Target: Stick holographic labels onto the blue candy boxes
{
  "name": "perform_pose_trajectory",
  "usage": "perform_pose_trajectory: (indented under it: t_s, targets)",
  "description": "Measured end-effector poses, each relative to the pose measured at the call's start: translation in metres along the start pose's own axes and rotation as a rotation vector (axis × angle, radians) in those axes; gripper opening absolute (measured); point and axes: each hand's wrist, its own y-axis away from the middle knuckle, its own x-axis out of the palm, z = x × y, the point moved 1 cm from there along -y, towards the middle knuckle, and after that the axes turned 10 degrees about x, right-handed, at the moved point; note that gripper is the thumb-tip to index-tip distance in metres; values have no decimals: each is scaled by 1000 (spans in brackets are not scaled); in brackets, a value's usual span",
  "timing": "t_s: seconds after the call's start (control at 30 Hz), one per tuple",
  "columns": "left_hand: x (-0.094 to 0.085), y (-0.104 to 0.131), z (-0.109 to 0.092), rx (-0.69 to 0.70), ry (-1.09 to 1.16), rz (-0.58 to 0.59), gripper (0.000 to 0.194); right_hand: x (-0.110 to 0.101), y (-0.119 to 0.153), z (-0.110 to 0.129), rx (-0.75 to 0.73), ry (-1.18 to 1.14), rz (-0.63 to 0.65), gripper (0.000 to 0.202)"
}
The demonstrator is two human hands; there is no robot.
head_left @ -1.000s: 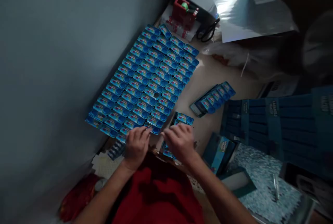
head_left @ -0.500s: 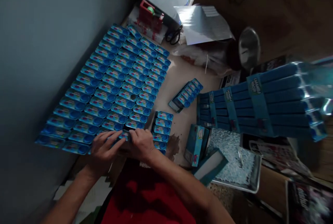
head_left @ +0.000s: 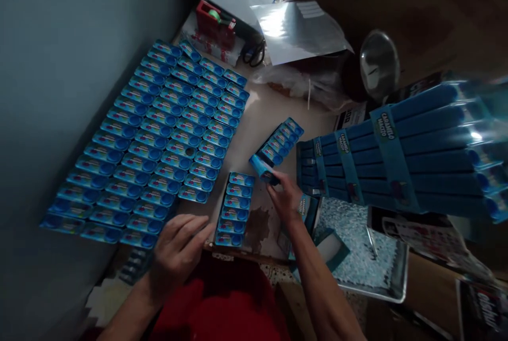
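Dozens of blue packs [head_left: 174, 159] lie edge to edge, likely saving room on the table [head_left: 278, 100], as the right hand [head_left: 286, 195] pinches a single pack [head_left: 262, 166], the left hand [head_left: 180, 243] half-curled, seemingly empty.

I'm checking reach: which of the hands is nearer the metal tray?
Right: the right hand, holding a blue pack, is left of the metal tray; the left hand is farther left, beyond the short column of packs.

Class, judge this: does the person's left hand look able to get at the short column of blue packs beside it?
Probably yes: the left hand looks empty, and the short column of blue packs lies nearby, uncovered, with nothing visible blocking the way.
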Motion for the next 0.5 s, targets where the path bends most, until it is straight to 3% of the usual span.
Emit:
perform_pose_trajectory:
  t_s: [0.13,0.27,0.4,0.5]
  targets:
    - [18,-8,-13,-57,40,12,47,10,5,3,13,149,45,33]
    - [51,-60,-2,-286,119,4,43,-1,-14,28,122,326,130,37]
    - [111,-134,25,-329,241,293,47,1,-37,31,178,445,95,41]
    - [145,-171,39,-258,271,397,42,15,-36,16,97,496,106,36]
